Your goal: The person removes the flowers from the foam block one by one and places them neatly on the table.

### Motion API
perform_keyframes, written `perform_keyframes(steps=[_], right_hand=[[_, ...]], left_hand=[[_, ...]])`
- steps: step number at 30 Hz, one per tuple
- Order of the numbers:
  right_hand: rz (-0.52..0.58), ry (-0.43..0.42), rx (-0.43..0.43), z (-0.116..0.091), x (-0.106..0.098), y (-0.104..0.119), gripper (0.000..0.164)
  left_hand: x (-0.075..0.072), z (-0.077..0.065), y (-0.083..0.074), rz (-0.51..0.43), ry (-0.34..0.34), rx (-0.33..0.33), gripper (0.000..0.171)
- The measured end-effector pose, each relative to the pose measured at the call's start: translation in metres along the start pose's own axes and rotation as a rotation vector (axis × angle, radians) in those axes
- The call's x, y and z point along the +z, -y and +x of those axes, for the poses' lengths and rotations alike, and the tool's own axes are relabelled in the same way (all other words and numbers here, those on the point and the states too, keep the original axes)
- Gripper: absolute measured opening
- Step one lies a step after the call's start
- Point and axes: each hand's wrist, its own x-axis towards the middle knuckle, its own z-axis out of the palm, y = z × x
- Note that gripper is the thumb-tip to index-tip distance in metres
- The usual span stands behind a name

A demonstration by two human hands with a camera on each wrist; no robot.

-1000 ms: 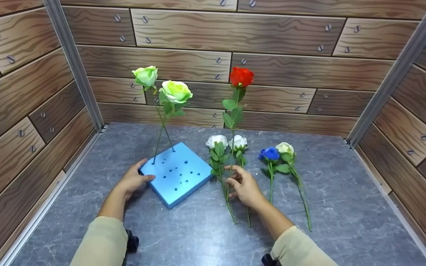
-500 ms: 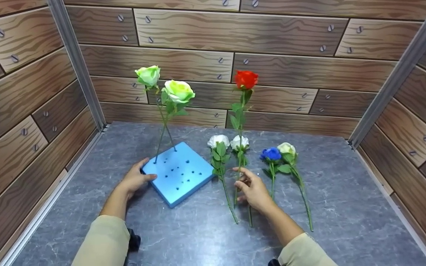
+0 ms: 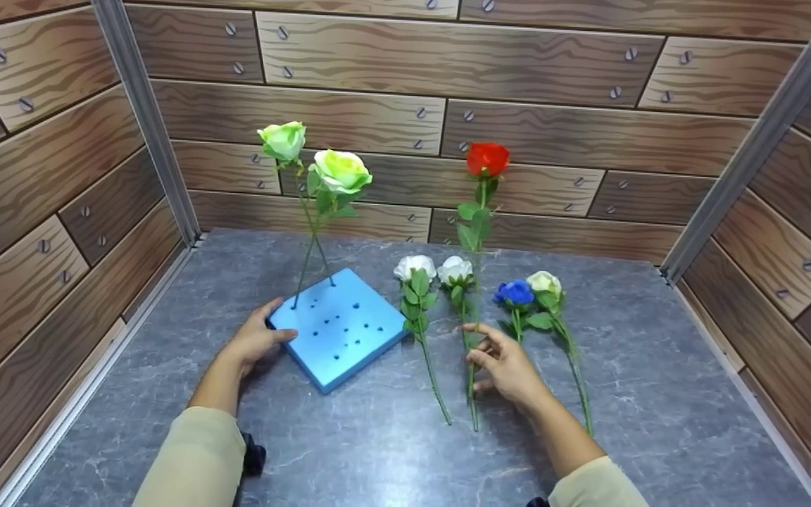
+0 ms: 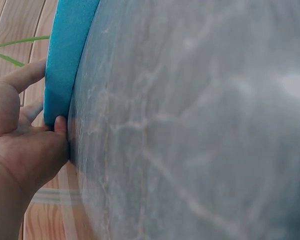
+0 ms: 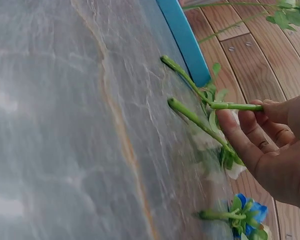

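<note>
My left hand (image 3: 254,343) grips the left corner of a blue foam block (image 3: 338,370) with small holes in its top, thumb over the upper face. Two pale green artificial roses, one light green (image 3: 283,141) and one yellow-green (image 3: 341,171), stand in holes at its far left side, their stems crossing. My right hand (image 3: 507,370) pinches the stem of a red artificial rose (image 3: 488,160) and holds it upright, bloom at the top. In the right wrist view the stem's lower end (image 5: 235,106) pokes out past the fingers.
Two white roses, a left one (image 3: 415,269) and a right one (image 3: 455,270), lie on the grey marbled table (image 3: 349,458). Right of them lie a blue rose (image 3: 514,291) and a cream rose (image 3: 544,283). Wood-patterned walls (image 3: 349,60) enclose the table's back and sides.
My right hand has moved to the right with the red rose, away from the block and over the right white rose's stem. The left hand keeps its grip on the block.
</note>
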Motion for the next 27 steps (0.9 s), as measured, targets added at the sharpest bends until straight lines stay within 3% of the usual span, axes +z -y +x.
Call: perform_keyframes(steps=[18, 27], right_hand=[[-0.027, 0.059, 0.075, -0.018, -0.046, -0.003, 0.05], [-0.007, 0.14, 0.083, -0.03, -0.071, -0.017, 0.051]], left_hand=[[0.0, 0.002, 0.0, 0.0, -0.008, -0.002, 0.091], [0.001, 0.002, -0.001, -0.006, -0.007, -0.003, 0.09]])
